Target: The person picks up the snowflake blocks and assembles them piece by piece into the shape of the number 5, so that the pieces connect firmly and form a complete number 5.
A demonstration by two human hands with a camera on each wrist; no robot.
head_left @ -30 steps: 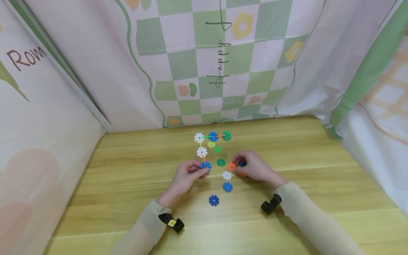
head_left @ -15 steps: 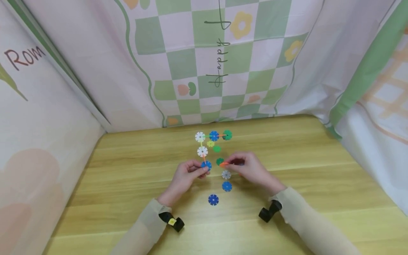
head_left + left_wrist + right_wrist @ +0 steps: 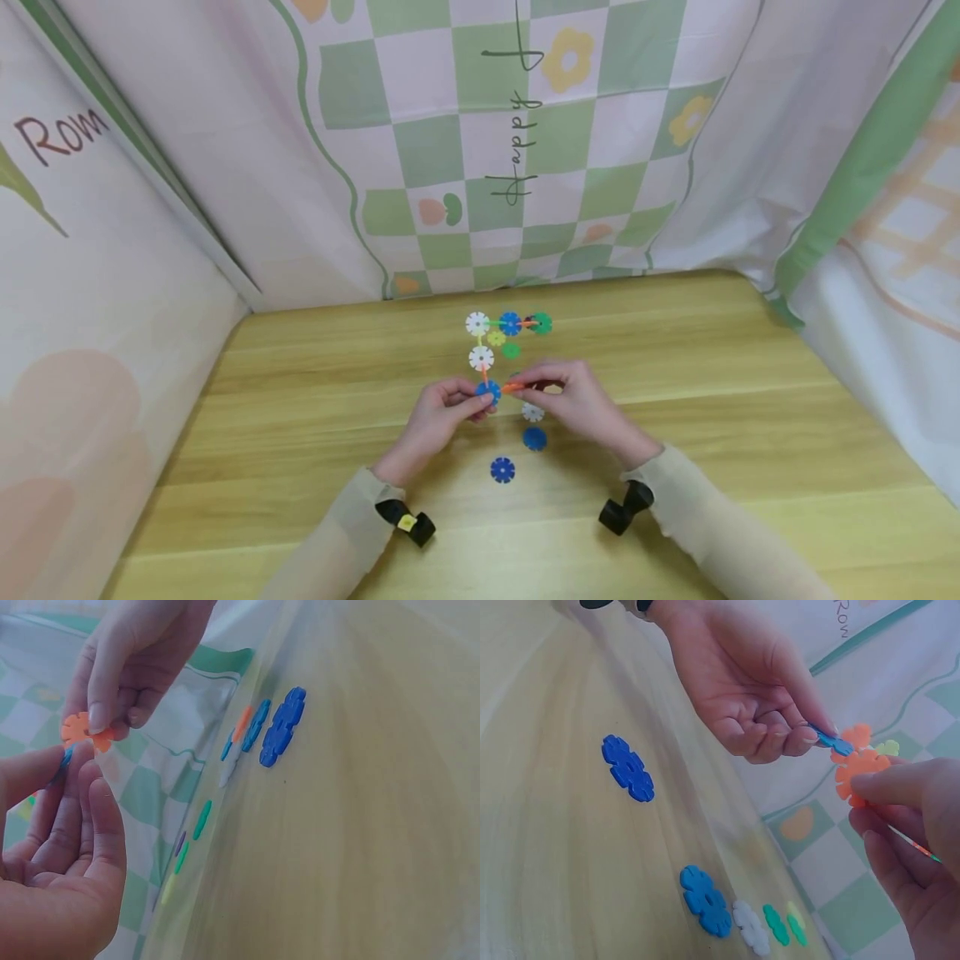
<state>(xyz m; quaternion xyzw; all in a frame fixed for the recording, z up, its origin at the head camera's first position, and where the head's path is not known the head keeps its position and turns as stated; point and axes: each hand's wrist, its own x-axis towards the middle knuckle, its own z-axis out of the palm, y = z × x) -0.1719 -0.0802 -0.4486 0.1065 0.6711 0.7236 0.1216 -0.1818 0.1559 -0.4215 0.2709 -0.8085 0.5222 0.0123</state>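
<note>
My left hand (image 3: 450, 407) pinches a blue notched plastic disc (image 3: 487, 391) between thumb and fingers. That disc ends a linked chain raised above the table: an orange link joins it to a white disc (image 3: 482, 358), then come another white disc (image 3: 477, 323), a blue disc (image 3: 511, 323) and a green disc (image 3: 541, 322), with edge-on discs between them. An orange notched disc (image 3: 859, 766) is pinched by my right hand (image 3: 577, 400), its edge right at the blue disc's rim, turned crosswise to it in the right wrist view.
Loose discs lie on the wooden table (image 3: 300, 467): a dark blue one (image 3: 502, 470), a blue one (image 3: 535, 439), a white one (image 3: 533, 412), a light green one (image 3: 511, 351) and a yellow one (image 3: 497, 337). A checked curtain (image 3: 510, 167) hangs behind the table's far edge.
My right hand has moved left with the orange disc, turning it edge-on, up to the blue disc. The left hand stays nearly in place; the chain has shifted slightly right.
</note>
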